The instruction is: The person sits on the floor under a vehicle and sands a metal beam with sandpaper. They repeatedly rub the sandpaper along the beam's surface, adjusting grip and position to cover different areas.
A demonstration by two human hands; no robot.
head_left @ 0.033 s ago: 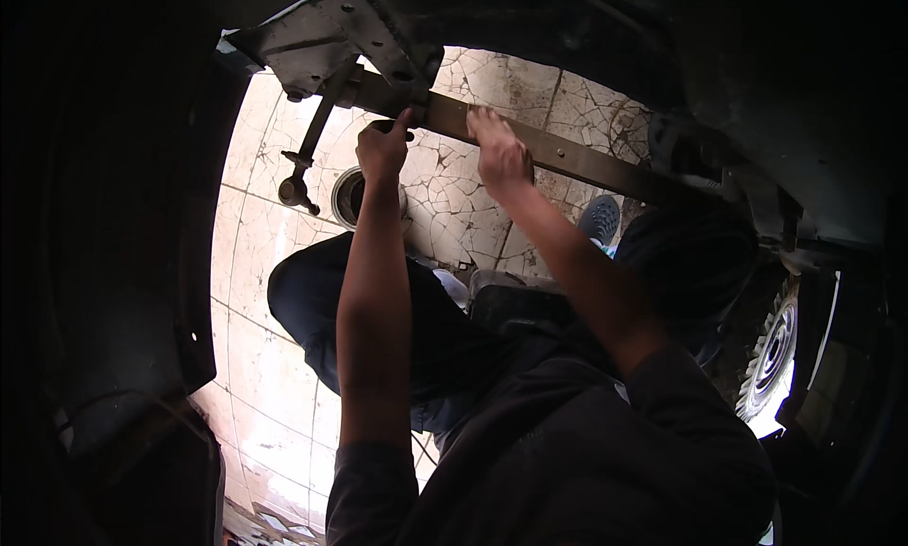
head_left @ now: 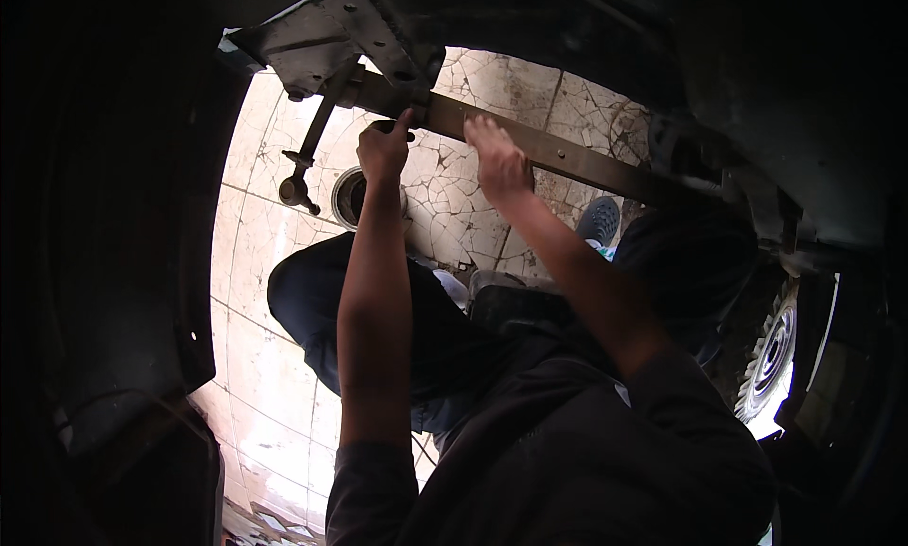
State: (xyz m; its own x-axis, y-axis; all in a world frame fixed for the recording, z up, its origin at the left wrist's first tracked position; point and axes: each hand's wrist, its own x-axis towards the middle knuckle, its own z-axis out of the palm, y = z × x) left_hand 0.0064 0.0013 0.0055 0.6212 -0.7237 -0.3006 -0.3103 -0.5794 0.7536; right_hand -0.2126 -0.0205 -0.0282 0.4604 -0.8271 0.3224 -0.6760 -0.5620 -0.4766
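A long flat metal bar [head_left: 596,167], like a vehicle's leaf spring, runs from the upper left down to the right. My left hand [head_left: 383,156] is closed at its lower edge, beside the metal bracket [head_left: 312,49], thumb pointing up. A dark piece shows at its fingers, too shadowed to name. Farther right, my right hand [head_left: 501,160] reaches onto the bar with fingers stretched out and slightly blurred. What lies under its palm is hidden. A rod with a ball joint [head_left: 292,190] hangs left of my left hand.
Below my left forearm's far end stands a round open can [head_left: 348,198] on the cracked tile floor [head_left: 454,191]. Dark vehicle bodywork [head_left: 757,63] arches around me. A toothed wheel-like part [head_left: 771,357] is at the right. A grey perforated shoe [head_left: 600,220] shows below the bar.
My right hand has shifted slightly left and down along the bar. My left hand stays in place.
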